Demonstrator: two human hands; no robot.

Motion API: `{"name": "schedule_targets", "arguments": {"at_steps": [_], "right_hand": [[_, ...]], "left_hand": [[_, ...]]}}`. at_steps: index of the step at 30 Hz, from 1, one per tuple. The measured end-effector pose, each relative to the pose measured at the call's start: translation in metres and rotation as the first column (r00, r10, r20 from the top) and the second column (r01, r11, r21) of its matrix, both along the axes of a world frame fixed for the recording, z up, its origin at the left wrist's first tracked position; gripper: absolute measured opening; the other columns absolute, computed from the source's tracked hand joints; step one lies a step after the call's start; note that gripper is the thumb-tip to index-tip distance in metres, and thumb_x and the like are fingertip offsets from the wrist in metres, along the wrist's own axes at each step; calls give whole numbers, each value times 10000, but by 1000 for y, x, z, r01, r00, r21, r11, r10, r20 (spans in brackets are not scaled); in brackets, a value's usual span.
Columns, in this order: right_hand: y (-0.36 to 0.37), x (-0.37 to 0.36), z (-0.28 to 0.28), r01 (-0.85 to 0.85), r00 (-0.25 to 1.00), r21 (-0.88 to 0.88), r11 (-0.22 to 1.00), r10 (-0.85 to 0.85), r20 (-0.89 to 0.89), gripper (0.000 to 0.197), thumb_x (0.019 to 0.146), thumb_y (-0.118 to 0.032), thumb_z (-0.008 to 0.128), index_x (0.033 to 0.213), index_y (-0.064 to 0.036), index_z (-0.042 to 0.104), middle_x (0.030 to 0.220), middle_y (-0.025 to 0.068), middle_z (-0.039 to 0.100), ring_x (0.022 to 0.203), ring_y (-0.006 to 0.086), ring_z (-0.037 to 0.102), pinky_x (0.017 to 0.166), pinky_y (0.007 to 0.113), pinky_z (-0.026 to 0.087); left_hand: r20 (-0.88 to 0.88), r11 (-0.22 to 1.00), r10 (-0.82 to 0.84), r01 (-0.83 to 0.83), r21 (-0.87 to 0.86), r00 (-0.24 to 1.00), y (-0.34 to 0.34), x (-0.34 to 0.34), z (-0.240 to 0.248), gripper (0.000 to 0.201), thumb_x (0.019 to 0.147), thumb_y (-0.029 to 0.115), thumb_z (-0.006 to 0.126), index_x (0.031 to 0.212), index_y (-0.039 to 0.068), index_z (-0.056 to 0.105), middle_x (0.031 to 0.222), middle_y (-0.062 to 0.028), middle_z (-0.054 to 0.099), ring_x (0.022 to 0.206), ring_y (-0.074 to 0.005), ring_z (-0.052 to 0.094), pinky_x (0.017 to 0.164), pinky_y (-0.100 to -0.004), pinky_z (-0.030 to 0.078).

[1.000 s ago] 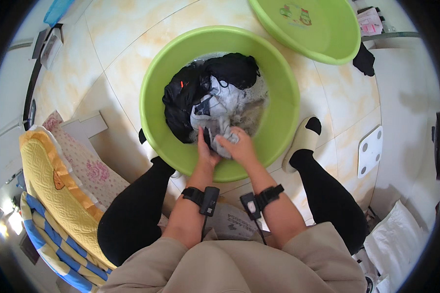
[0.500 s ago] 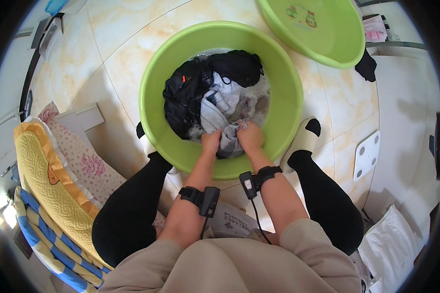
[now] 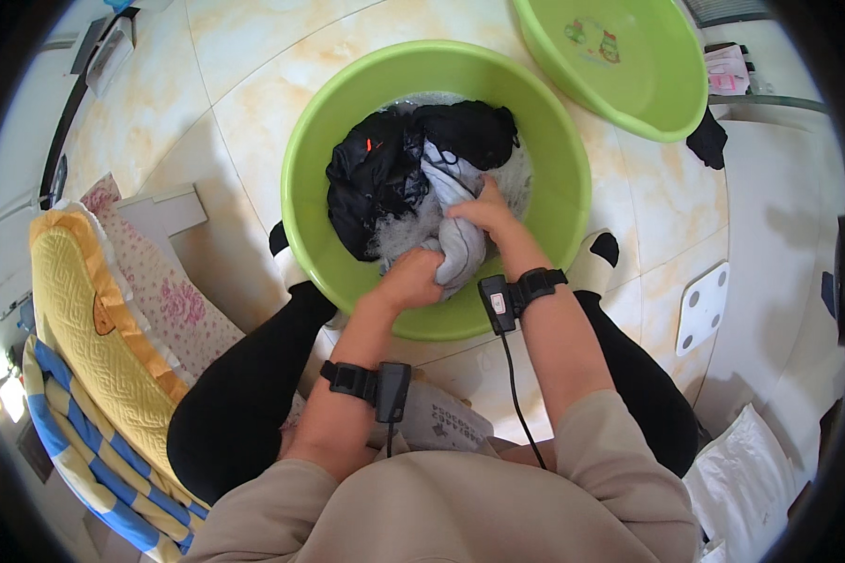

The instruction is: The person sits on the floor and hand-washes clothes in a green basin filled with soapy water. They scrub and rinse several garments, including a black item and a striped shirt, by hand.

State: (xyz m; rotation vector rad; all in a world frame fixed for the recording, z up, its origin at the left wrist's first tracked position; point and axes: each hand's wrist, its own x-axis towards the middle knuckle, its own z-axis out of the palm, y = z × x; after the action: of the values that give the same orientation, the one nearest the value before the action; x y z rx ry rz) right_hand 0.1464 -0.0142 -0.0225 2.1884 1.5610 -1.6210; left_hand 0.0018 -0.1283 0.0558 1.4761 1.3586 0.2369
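A large green basin (image 3: 300, 188) between my feet holds soapy water and wet laundry. My left hand (image 3: 415, 278) is closed on the lower end of a grey cloth garment (image 3: 462, 249), near the basin's front side. Farther up the same garment, my right hand (image 3: 485, 208) grips it with the fingers wrapped round the cloth. The garment looks bunched and twisted between the two hands. Dark wet clothing (image 3: 371, 178) with a small orange mark lies to the left, and another black piece (image 3: 474, 131) lies at the far side. Foam (image 3: 404, 235) surrounds them.
A second green basin (image 3: 629, 66) stands at the far right, beside a black cloth (image 3: 707, 141). A white bathroom scale (image 3: 702, 308) lies on the tiled floor to the right. Quilted yellow bedding (image 3: 103, 310) hangs at the left. A cord (image 3: 516, 394) runs from my right wrist strap.
My hands have moved apart along the grey garment: the right one up and away from me, the left one slightly nearer. The view has shifted a little.
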Motion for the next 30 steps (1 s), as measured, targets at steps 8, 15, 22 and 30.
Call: {"name": "schedule_targets", "arguments": {"at_steps": [8,15,22,30], "right_hand": [[-44,45,41,109,963,-119,987,-134,-232,689,629,-64,646,1281,56,461,1130,191,599,1006,281,592,862,348,466],[-106,40,37,162,977,233,959,-123,-174,468,627,3,549,1094,26,573,985,163,644,948,301,609,871,346,454],[-97,28,37,-239,959,422,875,145,243,685,659,4,653,1308,-52,440,1364,292,335,1242,455,358,1028,432,339],[-38,33,-4,-536,844,254,805,517,144,397,603,54,643,976,-76,602,1051,192,533,963,369,528,832,416,446]], "left_hand": [[-311,976,-51,-18,-215,949,11,-41,48,430,653,164,581,1064,38,602,1051,-227,628,1015,-376,589,889,-421,466],[-521,945,-286,147,-293,804,5,-28,8,438,675,201,622,1091,71,575,1022,-164,652,997,-323,616,862,-444,462],[-581,880,-473,328,-343,662,-4,6,-25,605,685,317,680,1221,112,487,995,-133,657,939,-285,641,861,-459,446],[-478,895,-424,275,-352,769,8,10,-24,882,679,480,693,1416,168,321,1050,-158,635,959,-311,626,806,-415,482]]}}
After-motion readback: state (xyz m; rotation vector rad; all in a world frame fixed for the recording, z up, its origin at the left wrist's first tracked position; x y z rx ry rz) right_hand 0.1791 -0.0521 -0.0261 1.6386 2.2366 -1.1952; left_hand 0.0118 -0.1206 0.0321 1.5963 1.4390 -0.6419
